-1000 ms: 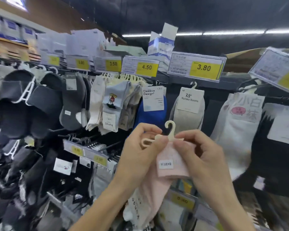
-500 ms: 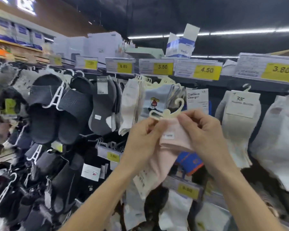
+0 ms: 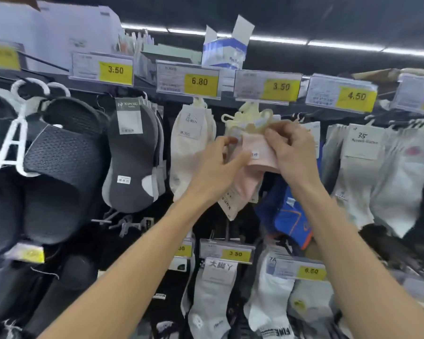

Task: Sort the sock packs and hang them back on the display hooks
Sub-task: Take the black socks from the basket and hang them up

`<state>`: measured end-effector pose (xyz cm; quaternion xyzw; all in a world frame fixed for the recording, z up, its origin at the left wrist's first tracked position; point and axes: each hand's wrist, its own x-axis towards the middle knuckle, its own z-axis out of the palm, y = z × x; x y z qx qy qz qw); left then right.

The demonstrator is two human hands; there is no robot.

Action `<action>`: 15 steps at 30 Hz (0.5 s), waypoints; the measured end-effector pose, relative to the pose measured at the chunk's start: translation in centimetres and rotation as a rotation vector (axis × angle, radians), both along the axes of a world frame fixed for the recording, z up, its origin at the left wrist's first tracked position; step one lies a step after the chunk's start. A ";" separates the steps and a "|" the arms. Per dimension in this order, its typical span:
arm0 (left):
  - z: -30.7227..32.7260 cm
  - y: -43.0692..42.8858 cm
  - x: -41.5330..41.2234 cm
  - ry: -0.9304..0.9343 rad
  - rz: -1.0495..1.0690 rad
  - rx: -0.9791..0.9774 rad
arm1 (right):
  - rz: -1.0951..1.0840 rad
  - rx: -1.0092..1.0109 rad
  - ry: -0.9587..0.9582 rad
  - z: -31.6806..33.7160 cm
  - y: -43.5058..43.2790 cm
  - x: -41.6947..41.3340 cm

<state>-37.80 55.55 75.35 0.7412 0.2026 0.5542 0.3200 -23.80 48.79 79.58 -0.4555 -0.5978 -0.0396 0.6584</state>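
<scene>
You've raised the pink sock pack [image 3: 260, 152] to the packs hanging under the 3.50 tag [image 3: 267, 88]. Your left hand [image 3: 220, 167] and right hand [image 3: 291, 148] both pinch its top, likely steadying the cream hanger [image 3: 250, 123] for hooking.

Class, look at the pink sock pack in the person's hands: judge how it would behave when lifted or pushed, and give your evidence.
Probably floppy: the pink sock pack droops limply below the left hand and right hand. Likely light: the hands only pinch it. Its cream hanger looks stiffer, its outline unbent.
</scene>
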 end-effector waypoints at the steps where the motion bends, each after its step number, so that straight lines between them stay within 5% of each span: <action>1: -0.1 0.1 0.1 -0.002 -0.001 0.013 | -0.021 -0.008 0.015 -0.1 0.1 0.0; 8: 0.5 0.5 0.7 0.020 0.020 0.024 | -0.135 -0.009 0.093 2.7 1.5 -1.1; 15: 1.0 1.2 0.2 0.067 0.110 0.067 | -0.262 -0.158 -0.027 4.1 2.9 -1.2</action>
